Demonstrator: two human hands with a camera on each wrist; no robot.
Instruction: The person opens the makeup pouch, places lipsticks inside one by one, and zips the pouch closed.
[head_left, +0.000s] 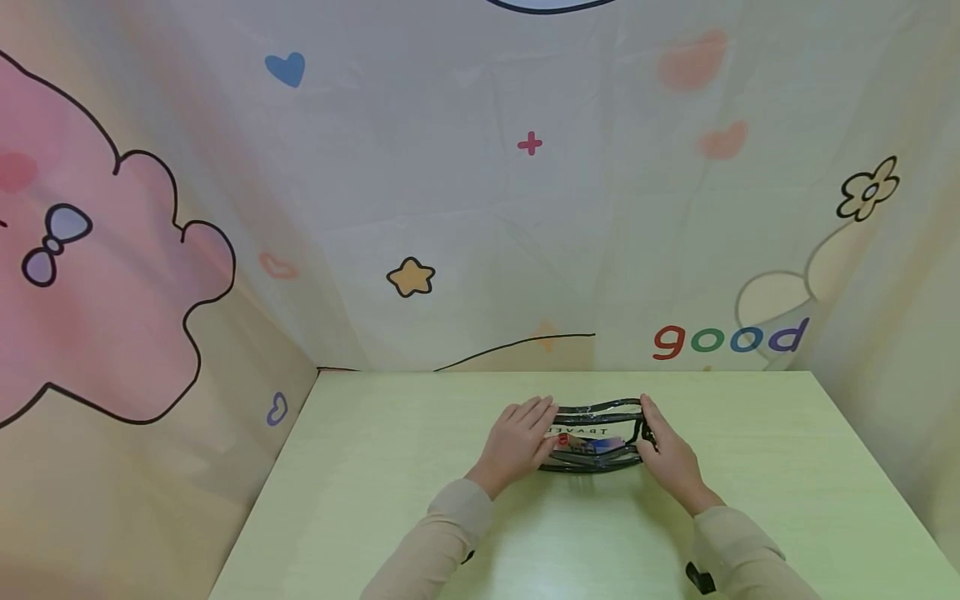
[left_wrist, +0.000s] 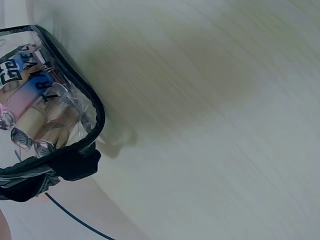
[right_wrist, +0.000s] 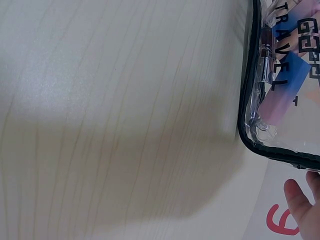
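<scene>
A see-through travel pouch (head_left: 600, 418) with black trim is held between both hands over the table. My left hand (head_left: 513, 442) grips its left end, and my right hand (head_left: 671, 462) grips the right end with thumb and fingers. Through the clear wall in the left wrist view, small bottles (left_wrist: 57, 120) with clear caps show beside a pink-and-blue item. The right wrist view has the pouch's black edge (right_wrist: 245, 110), the printed word TRAVEL and a blue-to-pink item (right_wrist: 285, 90) inside. Fingertips of my right hand (right_wrist: 302, 205) appear below that edge.
The pale green table (head_left: 360, 500) carries the hands' shadows. Behind it hangs a printed curtain (head_left: 465, 192) with hearts, a star and the word "good". More printed cloth (head_left: 112, 467) bounds the left side. A dark strap (head_left: 701, 577) shows at the right wrist.
</scene>
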